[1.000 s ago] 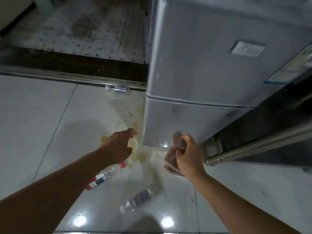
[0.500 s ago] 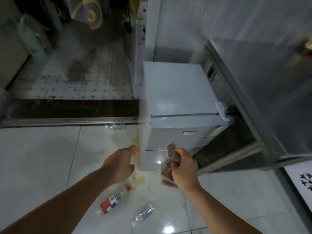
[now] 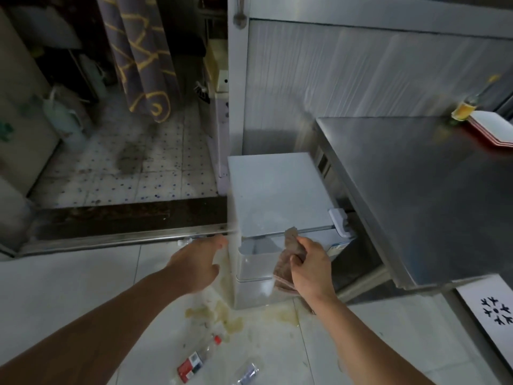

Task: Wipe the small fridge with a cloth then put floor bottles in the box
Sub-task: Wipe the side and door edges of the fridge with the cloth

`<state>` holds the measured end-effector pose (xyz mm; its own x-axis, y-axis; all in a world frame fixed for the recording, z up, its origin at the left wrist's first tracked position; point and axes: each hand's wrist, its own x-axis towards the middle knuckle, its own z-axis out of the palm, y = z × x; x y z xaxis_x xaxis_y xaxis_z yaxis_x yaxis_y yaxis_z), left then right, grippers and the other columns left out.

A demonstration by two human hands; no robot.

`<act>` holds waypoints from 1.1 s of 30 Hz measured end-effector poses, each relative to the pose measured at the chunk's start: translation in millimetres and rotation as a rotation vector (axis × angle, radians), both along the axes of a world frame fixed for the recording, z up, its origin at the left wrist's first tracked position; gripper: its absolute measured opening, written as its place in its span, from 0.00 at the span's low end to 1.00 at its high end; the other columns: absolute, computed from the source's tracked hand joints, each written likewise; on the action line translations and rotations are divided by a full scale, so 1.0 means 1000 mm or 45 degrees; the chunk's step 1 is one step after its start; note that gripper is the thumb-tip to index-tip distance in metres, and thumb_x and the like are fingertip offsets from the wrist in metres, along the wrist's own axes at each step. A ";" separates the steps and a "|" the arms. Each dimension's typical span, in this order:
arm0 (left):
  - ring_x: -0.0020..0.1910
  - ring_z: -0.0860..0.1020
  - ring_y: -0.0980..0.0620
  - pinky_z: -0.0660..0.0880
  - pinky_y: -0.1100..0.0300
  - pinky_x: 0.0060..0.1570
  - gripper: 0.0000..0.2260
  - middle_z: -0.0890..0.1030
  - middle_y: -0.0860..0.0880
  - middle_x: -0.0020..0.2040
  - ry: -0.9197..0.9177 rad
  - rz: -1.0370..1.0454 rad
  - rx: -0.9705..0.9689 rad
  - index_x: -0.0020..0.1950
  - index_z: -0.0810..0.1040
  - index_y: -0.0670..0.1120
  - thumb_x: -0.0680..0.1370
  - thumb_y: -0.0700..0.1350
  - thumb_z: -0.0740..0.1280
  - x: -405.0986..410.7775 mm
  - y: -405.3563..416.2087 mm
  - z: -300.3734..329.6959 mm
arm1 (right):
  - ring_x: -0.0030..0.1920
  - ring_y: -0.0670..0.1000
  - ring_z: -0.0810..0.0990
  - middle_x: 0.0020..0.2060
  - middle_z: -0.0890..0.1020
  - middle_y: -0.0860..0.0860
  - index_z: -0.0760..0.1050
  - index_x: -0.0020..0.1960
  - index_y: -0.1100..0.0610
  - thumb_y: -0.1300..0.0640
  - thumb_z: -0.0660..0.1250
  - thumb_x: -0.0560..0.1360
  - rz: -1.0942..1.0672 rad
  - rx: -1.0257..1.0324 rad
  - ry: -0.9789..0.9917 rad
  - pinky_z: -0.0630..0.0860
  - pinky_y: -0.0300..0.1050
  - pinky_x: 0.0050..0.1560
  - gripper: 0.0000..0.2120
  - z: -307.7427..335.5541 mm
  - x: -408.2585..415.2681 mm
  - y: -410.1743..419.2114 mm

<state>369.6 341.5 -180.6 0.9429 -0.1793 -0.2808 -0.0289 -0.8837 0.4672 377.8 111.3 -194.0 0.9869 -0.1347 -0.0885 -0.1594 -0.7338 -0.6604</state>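
Observation:
The small white fridge (image 3: 277,195) stands on the floor between a doorway and a steel counter. My right hand (image 3: 311,269) grips a brownish cloth (image 3: 287,269) in front of the fridge's upper door edge. My left hand (image 3: 195,263) hovers open beside the fridge's left front corner, holding nothing. On the tiles below lie a clear bottle with a red cap and red label (image 3: 197,362) and a second clear bottle (image 3: 247,375). A third bottle (image 3: 188,241) lies by the door sill, mostly hidden behind my left hand. No box is in view.
A steel counter (image 3: 416,195) overhangs the fridge's right side, with a jar (image 3: 463,109) and a tray (image 3: 491,129) at its far end. Yellowish spill stains (image 3: 222,315) mark the floor at the fridge's base. A metal door sill (image 3: 111,240) and a dotted tile room lie to the left.
The view has risen and pulled back, so the fridge top and the counter now show. Both hands have come up with it, from the fridge's base to its upper door; the cloth stays gripped.

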 end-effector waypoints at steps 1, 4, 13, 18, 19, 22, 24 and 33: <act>0.67 0.70 0.52 0.68 0.53 0.66 0.25 0.72 0.52 0.68 0.002 -0.015 -0.007 0.71 0.64 0.52 0.76 0.42 0.66 0.006 0.001 0.004 | 0.58 0.53 0.77 0.55 0.75 0.54 0.74 0.64 0.58 0.66 0.64 0.76 -0.014 -0.002 0.003 0.68 0.37 0.62 0.16 0.003 0.004 0.002; 0.68 0.69 0.52 0.66 0.55 0.68 0.25 0.70 0.51 0.70 0.012 -0.069 -0.020 0.72 0.64 0.51 0.76 0.42 0.66 0.024 0.006 0.013 | 0.58 0.54 0.77 0.55 0.76 0.56 0.74 0.63 0.58 0.65 0.63 0.76 -0.062 -0.013 0.025 0.69 0.40 0.62 0.16 0.009 0.015 0.010; 0.63 0.73 0.49 0.72 0.53 0.61 0.22 0.73 0.50 0.66 0.027 -0.351 -0.075 0.68 0.68 0.52 0.75 0.42 0.65 0.106 0.080 0.014 | 0.53 0.57 0.80 0.50 0.82 0.58 0.78 0.56 0.63 0.67 0.63 0.75 -0.398 -0.075 0.014 0.72 0.42 0.55 0.11 0.007 0.051 0.090; 0.64 0.71 0.46 0.73 0.50 0.59 0.20 0.73 0.48 0.66 0.037 -0.657 -0.046 0.67 0.68 0.50 0.76 0.41 0.63 0.154 0.139 0.012 | 0.55 0.59 0.79 0.52 0.81 0.59 0.76 0.58 0.62 0.67 0.62 0.75 -0.715 -0.130 0.032 0.71 0.44 0.53 0.13 0.009 0.059 0.149; 0.64 0.71 0.46 0.73 0.50 0.59 0.19 0.72 0.48 0.66 0.037 -0.699 -0.053 0.67 0.68 0.50 0.76 0.41 0.63 0.160 0.149 0.010 | 0.54 0.59 0.79 0.52 0.81 0.59 0.76 0.59 0.61 0.68 0.62 0.74 -0.755 -0.122 0.023 0.71 0.44 0.52 0.14 0.009 0.058 0.159; 0.64 0.71 0.47 0.73 0.51 0.59 0.19 0.72 0.49 0.67 0.068 -0.774 -0.044 0.67 0.68 0.51 0.76 0.41 0.63 0.179 0.169 0.006 | 0.51 0.59 0.80 0.49 0.82 0.58 0.76 0.58 0.62 0.66 0.62 0.75 -0.862 -0.078 -0.021 0.73 0.45 0.50 0.13 0.011 0.056 0.181; 0.63 0.72 0.47 0.73 0.51 0.59 0.19 0.72 0.49 0.66 0.082 -0.814 -0.072 0.67 0.68 0.50 0.76 0.40 0.63 0.193 0.173 0.001 | 0.49 0.59 0.80 0.48 0.82 0.59 0.76 0.56 0.62 0.66 0.62 0.75 -0.927 -0.095 -0.028 0.75 0.46 0.48 0.11 0.010 0.054 0.189; 0.64 0.72 0.46 0.72 0.52 0.60 0.21 0.73 0.47 0.65 0.096 -1.117 -0.025 0.68 0.68 0.49 0.75 0.39 0.64 0.252 0.135 -0.024 | 0.36 0.49 0.78 0.47 0.77 0.57 0.78 0.52 0.59 0.67 0.60 0.76 -1.179 -0.123 -0.113 0.73 0.29 0.32 0.11 -0.027 0.074 0.181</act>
